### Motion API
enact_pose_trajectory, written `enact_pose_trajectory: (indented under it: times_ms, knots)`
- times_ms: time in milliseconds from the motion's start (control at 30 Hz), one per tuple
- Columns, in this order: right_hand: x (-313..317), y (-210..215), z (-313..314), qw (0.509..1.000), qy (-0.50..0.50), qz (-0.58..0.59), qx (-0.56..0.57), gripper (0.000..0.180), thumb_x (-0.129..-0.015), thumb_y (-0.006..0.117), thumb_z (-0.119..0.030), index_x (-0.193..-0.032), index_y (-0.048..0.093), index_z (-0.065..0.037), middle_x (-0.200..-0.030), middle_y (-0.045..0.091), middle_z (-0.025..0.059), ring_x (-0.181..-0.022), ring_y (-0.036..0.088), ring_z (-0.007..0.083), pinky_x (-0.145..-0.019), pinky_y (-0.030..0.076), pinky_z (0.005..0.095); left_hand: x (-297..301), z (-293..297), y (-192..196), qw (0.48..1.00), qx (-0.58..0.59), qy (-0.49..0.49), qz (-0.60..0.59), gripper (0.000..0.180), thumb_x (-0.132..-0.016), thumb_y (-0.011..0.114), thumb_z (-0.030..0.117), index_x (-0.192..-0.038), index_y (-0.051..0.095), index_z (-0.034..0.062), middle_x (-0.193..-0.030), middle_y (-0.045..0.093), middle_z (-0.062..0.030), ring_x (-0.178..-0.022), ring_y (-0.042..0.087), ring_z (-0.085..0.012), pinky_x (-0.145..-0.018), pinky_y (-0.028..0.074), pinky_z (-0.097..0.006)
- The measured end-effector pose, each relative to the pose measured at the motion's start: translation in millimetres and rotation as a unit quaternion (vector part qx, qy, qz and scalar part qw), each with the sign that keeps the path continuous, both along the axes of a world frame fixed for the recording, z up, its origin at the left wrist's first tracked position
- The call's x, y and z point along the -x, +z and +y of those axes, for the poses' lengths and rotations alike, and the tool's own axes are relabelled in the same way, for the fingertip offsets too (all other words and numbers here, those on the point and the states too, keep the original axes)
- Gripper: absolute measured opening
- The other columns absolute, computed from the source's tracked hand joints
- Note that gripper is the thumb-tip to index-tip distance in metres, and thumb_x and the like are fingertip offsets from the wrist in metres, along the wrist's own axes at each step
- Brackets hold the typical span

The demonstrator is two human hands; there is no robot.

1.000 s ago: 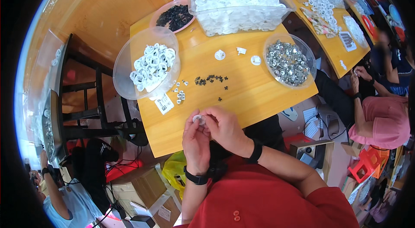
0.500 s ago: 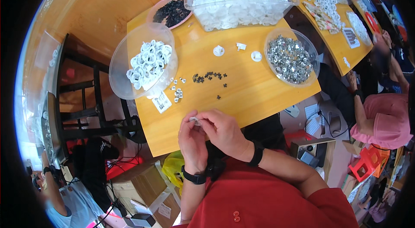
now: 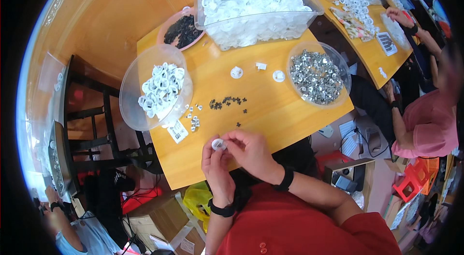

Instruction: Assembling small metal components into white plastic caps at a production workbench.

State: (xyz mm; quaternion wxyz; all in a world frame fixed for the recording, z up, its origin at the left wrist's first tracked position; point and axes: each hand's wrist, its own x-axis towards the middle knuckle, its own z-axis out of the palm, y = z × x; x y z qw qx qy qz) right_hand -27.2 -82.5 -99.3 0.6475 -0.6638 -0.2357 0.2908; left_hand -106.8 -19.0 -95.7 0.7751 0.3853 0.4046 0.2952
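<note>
Over the table's near edge, my left hand (image 3: pixel 218 173) pinches a small white round plastic part (image 3: pixel 218 144) between thumb and fingers. My right hand (image 3: pixel 252 152) is closed, its thumb and index fingertips against the right side of that part. Whether a smaller piece is also between those fingertips is hidden. Just beyond my hands, small black cross-shaped pieces (image 3: pixel 227 102) lie scattered. Several small shiny metal pieces (image 3: pixel 195 123) lie to their left. Farther off, three loose white parts, a round one (image 3: pixel 236 72), a squarish one (image 3: pixel 261 66) and another round one (image 3: pixel 279 76), rest on the wood.
A large clear bin (image 3: pixel 256 19) heaped with white parts stands at the back. A pink bowl (image 3: pixel 163 31) holds black pieces. Clear round tubs hold white rings (image 3: pixel 162 90) and metal pieces (image 3: pixel 315 77). A white label (image 3: pixel 177 132) lies left. Co-workers sit either side.
The white part has been tilted so its round face shows more. My hands sit slightly lower in the picture. The whole view has shifted, and a co-worker's hand now reaches over the right table.
</note>
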Motion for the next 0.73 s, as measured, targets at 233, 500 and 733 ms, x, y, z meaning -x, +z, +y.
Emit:
enact_pose_trajectory:
  times_ms: [233,500,733]
  knots:
    - [11.9,-5.0,-1.5,0.962,-0.011,-0.269,-0.033,0.014,-0.083,0.060,-0.002,-0.097,0.060,-0.003,-0.085,0.061,0.0130,-0.074,0.062,0.0303,-0.062,0.050,0.0351,5.7,1.8,-11.7,1.000,-0.025,0.001,-0.012,0.019,-0.091,0.046,0.000,-0.106,0.058,0.0030,-0.088,0.058,-0.0011,-0.076,0.055,-0.0058,-0.066,0.045,-0.018]
    - [4.4,-5.5,-1.6,0.985,-0.025,-0.159,-0.061,0.009,-0.086,0.055,-0.003,-0.095,0.058,-0.002,-0.082,0.059,0.0135,-0.073,0.060,0.0309,-0.062,0.049,0.0354,3.6,1.3,-5.4,0.999,0.002,-0.015,-0.051,0.021,-0.093,0.046,0.004,-0.110,0.059,0.0010,-0.095,0.062,-0.0055,-0.084,0.060,-0.0108,-0.074,0.049,-0.022]
    - [9.9,-2.8,-1.3,0.981,-0.042,-0.186,-0.044,0.011,-0.083,0.061,-0.001,-0.094,0.062,-0.003,-0.083,0.064,0.0130,-0.074,0.064,0.0280,-0.062,0.050,0.0329,16.1,7.8,-15.2,0.998,-0.005,-0.045,-0.052,0.025,-0.094,0.051,0.011,-0.116,0.055,0.0021,-0.098,0.062,-0.0070,-0.090,0.060,-0.0135,-0.083,0.049,-0.027]
